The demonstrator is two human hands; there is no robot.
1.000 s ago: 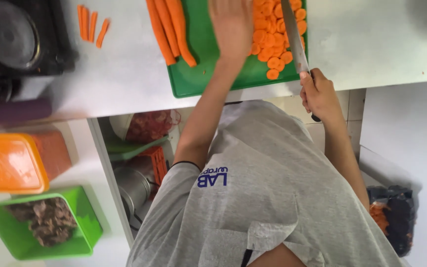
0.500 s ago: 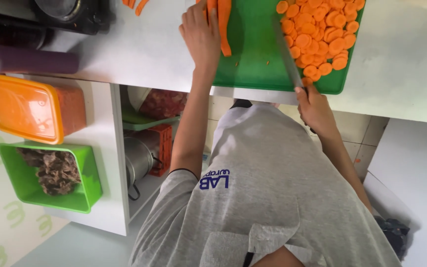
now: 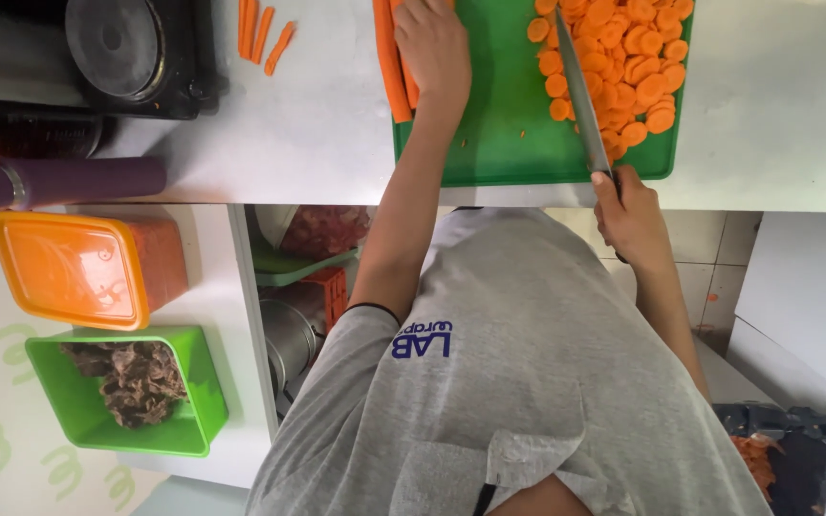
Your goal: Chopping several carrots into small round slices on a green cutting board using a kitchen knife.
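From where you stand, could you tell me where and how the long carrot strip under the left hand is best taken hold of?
Grip the carrot strip at its free lower end, which pokes out beside the left hand near the green cutting board edge. Come from the white counter side, fingers across its narrow width, away from the knife in the right hand.

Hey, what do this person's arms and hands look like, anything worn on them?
Both hands are bare: no gloves, rings or watch visible on the left hand or the right hand. The forearms are uncovered. A grey short-sleeved T-shirt with dark blue lettering is worn; its left sleeve ends above the elbow with a dark edge.
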